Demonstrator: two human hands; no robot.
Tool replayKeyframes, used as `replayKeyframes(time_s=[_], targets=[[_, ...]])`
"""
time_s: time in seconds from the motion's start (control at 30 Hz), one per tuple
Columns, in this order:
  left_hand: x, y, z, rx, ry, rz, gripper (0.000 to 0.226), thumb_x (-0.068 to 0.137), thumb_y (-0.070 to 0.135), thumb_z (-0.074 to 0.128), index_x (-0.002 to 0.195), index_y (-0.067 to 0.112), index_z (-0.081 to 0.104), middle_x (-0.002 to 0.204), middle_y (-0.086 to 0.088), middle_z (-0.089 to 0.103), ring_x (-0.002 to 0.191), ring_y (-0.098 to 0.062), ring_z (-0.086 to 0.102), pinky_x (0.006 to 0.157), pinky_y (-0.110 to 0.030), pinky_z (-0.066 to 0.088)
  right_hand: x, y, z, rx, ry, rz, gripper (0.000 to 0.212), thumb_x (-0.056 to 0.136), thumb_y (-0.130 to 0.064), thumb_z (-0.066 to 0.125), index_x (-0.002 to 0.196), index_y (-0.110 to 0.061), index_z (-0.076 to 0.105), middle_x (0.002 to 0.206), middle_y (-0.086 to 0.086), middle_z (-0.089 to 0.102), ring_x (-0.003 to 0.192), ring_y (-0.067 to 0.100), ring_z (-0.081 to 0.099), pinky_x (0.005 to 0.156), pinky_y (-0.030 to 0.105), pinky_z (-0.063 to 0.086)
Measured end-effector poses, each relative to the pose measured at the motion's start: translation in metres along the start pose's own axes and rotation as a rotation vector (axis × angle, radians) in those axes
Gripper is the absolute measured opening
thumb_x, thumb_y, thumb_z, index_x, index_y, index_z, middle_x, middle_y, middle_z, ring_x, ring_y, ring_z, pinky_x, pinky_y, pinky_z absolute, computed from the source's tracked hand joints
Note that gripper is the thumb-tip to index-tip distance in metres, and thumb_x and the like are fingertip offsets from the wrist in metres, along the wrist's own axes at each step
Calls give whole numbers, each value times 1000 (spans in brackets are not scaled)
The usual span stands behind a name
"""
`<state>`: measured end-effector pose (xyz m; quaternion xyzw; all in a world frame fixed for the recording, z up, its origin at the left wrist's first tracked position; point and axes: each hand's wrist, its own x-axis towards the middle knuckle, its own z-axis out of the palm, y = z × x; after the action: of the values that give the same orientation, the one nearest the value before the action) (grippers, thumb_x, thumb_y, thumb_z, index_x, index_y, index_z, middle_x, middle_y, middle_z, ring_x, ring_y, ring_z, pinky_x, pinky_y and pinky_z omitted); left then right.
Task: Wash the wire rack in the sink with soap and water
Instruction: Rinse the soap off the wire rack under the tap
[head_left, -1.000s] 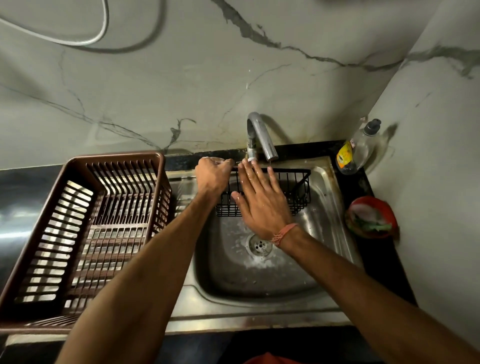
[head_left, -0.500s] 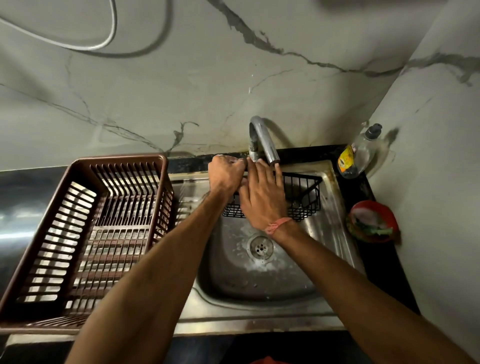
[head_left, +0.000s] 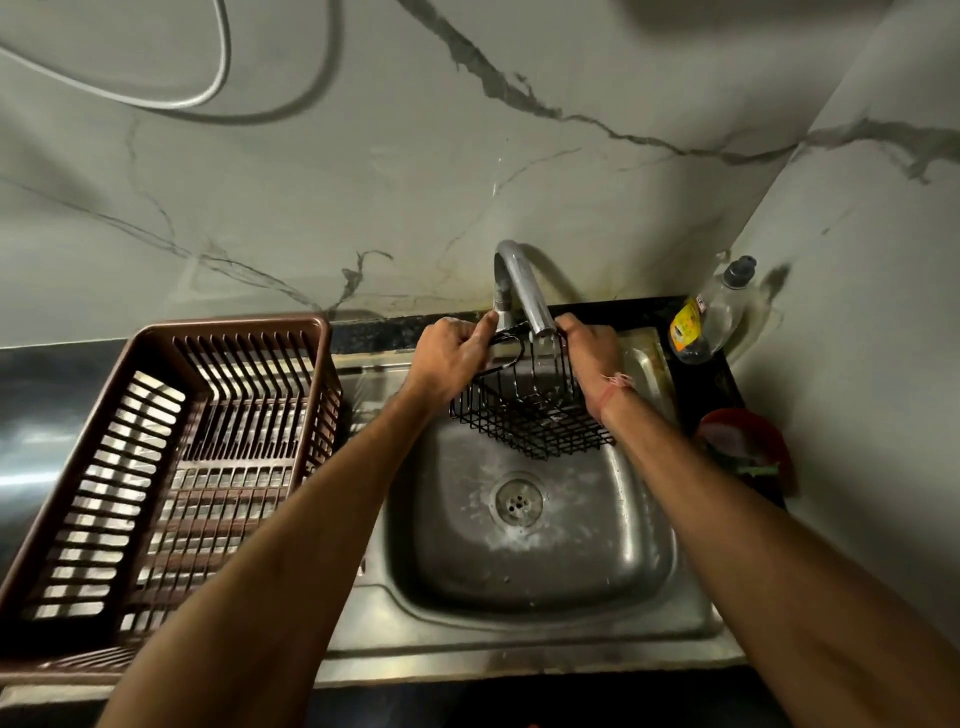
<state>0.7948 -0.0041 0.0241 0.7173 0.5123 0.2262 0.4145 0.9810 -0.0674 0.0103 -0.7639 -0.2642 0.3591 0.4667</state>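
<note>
While held up under the faucet (head_left: 519, 283), the wire rack (head_left: 524, 410) hangs tilted over the back half of the sink (head_left: 691, 618), its lower edge clear of the basin floor and above the drain (head_left: 518, 500). Water flow from the spout cannot be confirmed; white residue, possibly suds, lies around the drain.

Step in hand, as judged: rinsing or rubbing the rack beneath the spout. To do it well, the rack should be turned so each mesh face passes under the outlet, with both holds kept on the top wires so it does not swing or slip when wet and soapy.

Left hand (head_left: 449, 358): grip closed around the rack's upper left wire, thumb toward the faucet base, forearm reaching in from lower left. Right hand (head_left: 592, 351): grip curled over the upper right edge just beside the spout, knuckles up, a red thread band at the wrist, forearm entering from lower right.

Surroundings: brown plastic basket (head_left: 171, 467) left of the sink on the dark desk (head_left: 31, 384); soap bottle (head_left: 709, 317) in the back right corner; red bowl (head_left: 745, 447) to the right.
</note>
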Motion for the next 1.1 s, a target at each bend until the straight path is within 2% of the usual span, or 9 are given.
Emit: replayKeyframes(time_s=[0.1, 0.17, 0.37, 0.43, 0.57, 0.77, 0.87, 0.97, 1.1], targets=[[3, -9, 4, 32, 46, -61, 67, 107, 61, 54, 65, 9, 62, 53, 1, 53, 43, -13, 38, 51, -24, 40, -1, 5, 2, 104, -91, 192, 41, 90, -49, 63, 90, -8, 71, 85, 10, 67, 77, 21, 56, 72, 34, 44], [6, -7, 11, 69, 89, -130, 59, 106, 58, 56, 63, 16, 57, 52, 5, 49, 41, -11, 33, 49, -21, 36, -4, 7, 8, 113, -155, 212, 40, 96, -48, 57, 83, -12, 69, 75, 6, 65, 70, 17, 54, 70, 32, 43], [15, 1, 23, 249, 149, -221, 52, 105, 50, 55, 70, 14, 67, 59, 2, 58, 49, -17, 47, 52, -26, 47, -6, -2, 8, -35, -155, -114, 48, 112, -43, 33, 92, -18, 68, 77, -2, 68, 65, 12, 61, 59, 23, 49], [16, 10, 27, 298, 170, -219, 51, 103, 49, 54, 65, 16, 59, 59, 1, 58, 51, -20, 49, 54, -29, 48, -5, -7, 7, -221, -185, -248, 42, 110, -44, 41, 93, -17, 68, 76, 0, 70, 57, 12, 59, 47, 20, 43], [16, 26, 37, 368, 199, -223, 52, 100, 51, 55, 61, 16, 57, 60, 1, 59, 52, -21, 51, 55, -29, 47, -4, -16, 10, -512, -120, -441, 36, 101, -38, 56, 70, -21, 62, 74, 0, 63, 62, 21, 63, 52, 31, 47], [13, 16, 37, 111, 97, -115, 53, 107, 48, 57, 79, 8, 77, 49, 10, 55, 40, -6, 41, 42, -21, 39, 14, -20, -9, -412, -129, -164, 51, 94, -47, 71, 58, -11, 63, 48, -4, 52, 44, 13, 46, 36, 19, 32], [6, 11, 35, -216, 71, -115, 60, 110, 52, 53, 84, 1, 74, 58, 5, 61, 45, -7, 48, 46, -22, 43, 23, -1, -17, -157, -122, 49, 53, 83, -62, 77, 65, -14, 64, 60, -4, 61, 58, 13, 57, 56, 24, 44], [2, 2, 42, -375, 72, -223, 59, 105, 66, 50, 76, 18, 65, 67, 6, 59, 60, -8, 52, 62, -25, 49, 26, 16, -19, 25, -174, 174, 72, 66, -72, 81, 101, -9, 77, 99, 3, 79, 97, 18, 73, 92, 42, 59], [-1, 5, 51, -406, 153, -339, 48, 114, 43, 42, 78, 16, 59, 73, 1, 55, 68, -15, 48, 59, -28, 41, 4, 9, -14, -219, -224, -84, 53, 104, -51, 53, 92, -3, 68, 74, 7, 61, 66, 19, 58, 61, 28, 50]])
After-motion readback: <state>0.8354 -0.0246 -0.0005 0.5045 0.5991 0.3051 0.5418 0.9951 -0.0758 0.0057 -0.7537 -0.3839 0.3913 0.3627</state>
